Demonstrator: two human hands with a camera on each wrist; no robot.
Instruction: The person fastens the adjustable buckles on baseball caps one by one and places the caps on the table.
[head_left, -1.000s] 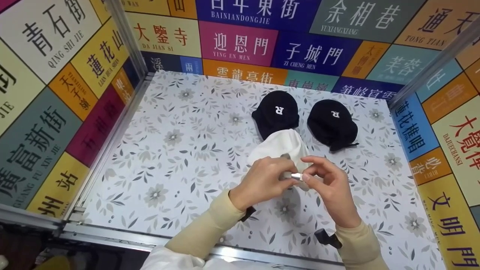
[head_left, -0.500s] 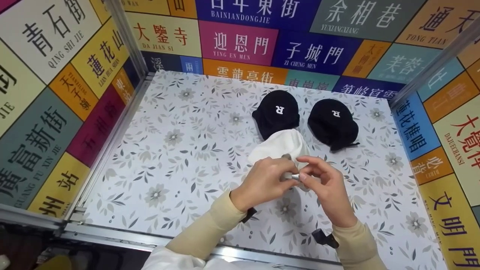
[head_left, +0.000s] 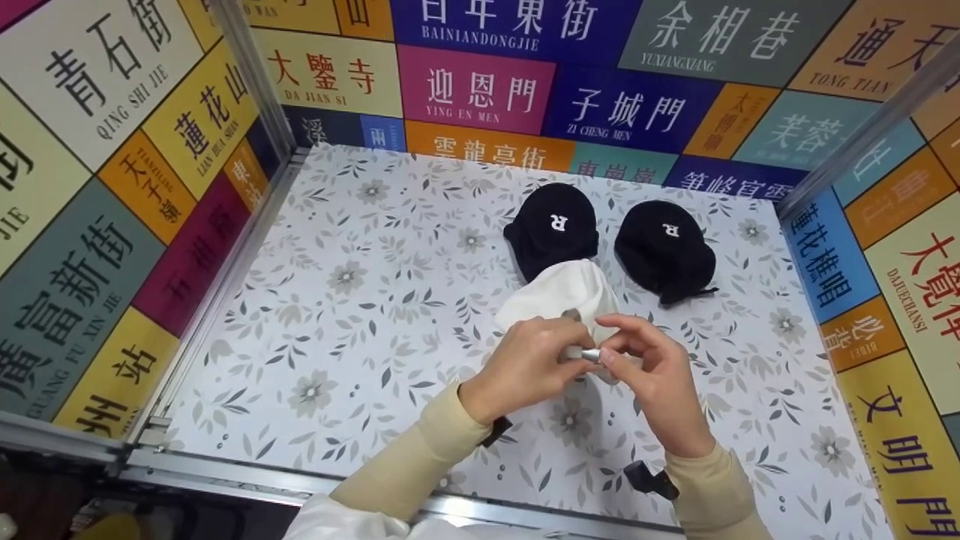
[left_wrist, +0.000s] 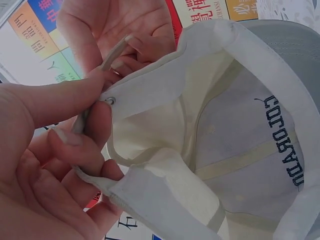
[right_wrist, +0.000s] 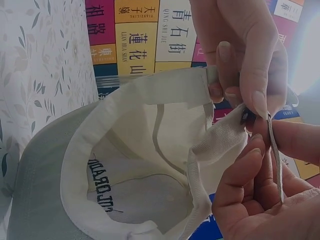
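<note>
A white baseball cap [head_left: 562,289] with a grey-green brim [left_wrist: 295,45] is held up over the table, its inside and dark lettering [right_wrist: 102,187] facing the wrist cameras. My left hand [head_left: 532,367] pinches the cap's back strap between thumb and fingers. A small silver metal piece [head_left: 591,353] shows on the strap between the two hands. With thumb and fingertips, my right hand [head_left: 656,375] pinches at the strap right beside it. In the right wrist view, the narrow strap end [right_wrist: 276,165] hangs across the right fingers. The fingers partly hide the buckle area.
Two black caps [head_left: 553,225], each with a white letter, lie on the flower-patterned table [head_left: 345,337] just beyond the white cap. Panels with printed signs [head_left: 480,90] enclose the back and sides. A metal rail [head_left: 247,480] runs along the front edge.
My right hand has shifted slightly left, closer to my left hand, and still pinches at the strap. My left hand and the black caps have stayed in place.
</note>
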